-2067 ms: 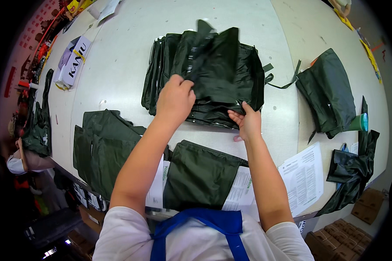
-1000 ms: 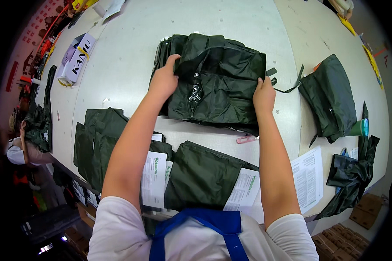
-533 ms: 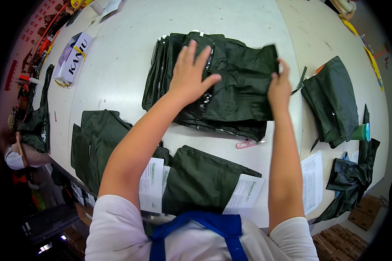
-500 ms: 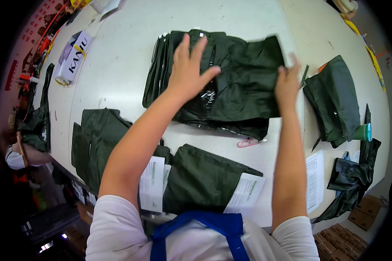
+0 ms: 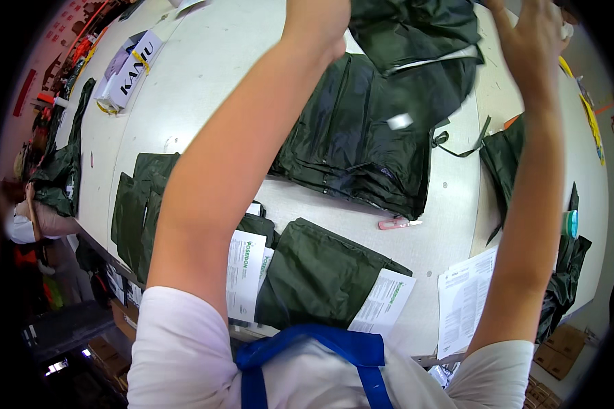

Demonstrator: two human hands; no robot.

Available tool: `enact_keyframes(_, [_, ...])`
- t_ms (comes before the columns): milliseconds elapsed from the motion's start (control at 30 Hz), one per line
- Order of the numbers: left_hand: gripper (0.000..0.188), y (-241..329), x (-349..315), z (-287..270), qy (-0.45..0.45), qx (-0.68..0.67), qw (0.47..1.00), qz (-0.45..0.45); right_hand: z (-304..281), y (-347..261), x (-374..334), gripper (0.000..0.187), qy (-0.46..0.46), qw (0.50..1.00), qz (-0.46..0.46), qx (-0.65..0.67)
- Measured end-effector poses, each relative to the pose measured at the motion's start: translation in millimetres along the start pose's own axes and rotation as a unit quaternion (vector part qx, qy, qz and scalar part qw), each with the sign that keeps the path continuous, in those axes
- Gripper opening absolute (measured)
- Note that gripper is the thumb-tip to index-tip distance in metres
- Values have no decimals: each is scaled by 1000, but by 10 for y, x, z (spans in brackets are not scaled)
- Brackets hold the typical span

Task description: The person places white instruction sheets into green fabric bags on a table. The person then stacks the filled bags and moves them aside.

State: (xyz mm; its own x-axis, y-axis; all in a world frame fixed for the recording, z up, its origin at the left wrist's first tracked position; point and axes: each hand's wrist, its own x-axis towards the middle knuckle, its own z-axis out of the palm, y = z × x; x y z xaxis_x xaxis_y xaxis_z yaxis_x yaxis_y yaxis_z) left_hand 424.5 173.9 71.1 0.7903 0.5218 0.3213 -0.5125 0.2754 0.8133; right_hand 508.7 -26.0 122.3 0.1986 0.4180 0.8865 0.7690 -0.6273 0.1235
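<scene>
At the upper edge of the head view my left hand is cut off, its visible part closed beside a raised dark green garment. The garment hangs partly unfolded and blurred over a stack of folded dark green garments. A pale tag shows near the lower part of the raised cloth. To the right of it, my right hand reaches up, thumb and fingers apart, with the fingertips near the frame's edge. A pink-handled small tool lies just below the stack.
Folded green garments with printed cards lie near me, with more green garments at left. Paper sheets are under my right forearm. A white box stands far left. A green tape roll sits at right.
Both hands have moved up and away from me, the right one also rightward. The top garment has been lifted off the stack and partly opened. The paper sheets are farther left.
</scene>
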Motion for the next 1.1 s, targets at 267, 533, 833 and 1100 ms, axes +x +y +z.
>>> enact_keyframes(267, [35,-25,-82,-695,-213,91,904,-360,344,-10,-1027,109,-150,967,159,128])
enact_keyframes(533, [35,17,474,-478,-383,740,547,-78,434,-201,-1207,32,-364,702,421,444])
enact_keyframes(833, [68,-1078,-1039,-846,-326,800,501,53,540,-277,-2190,62,-468,794,387,38])
enact_keyframes(1100, [64,-1325,-1074,-1225,-305,804,511,0,546,-765,-2681,69,-509,824,249,19])
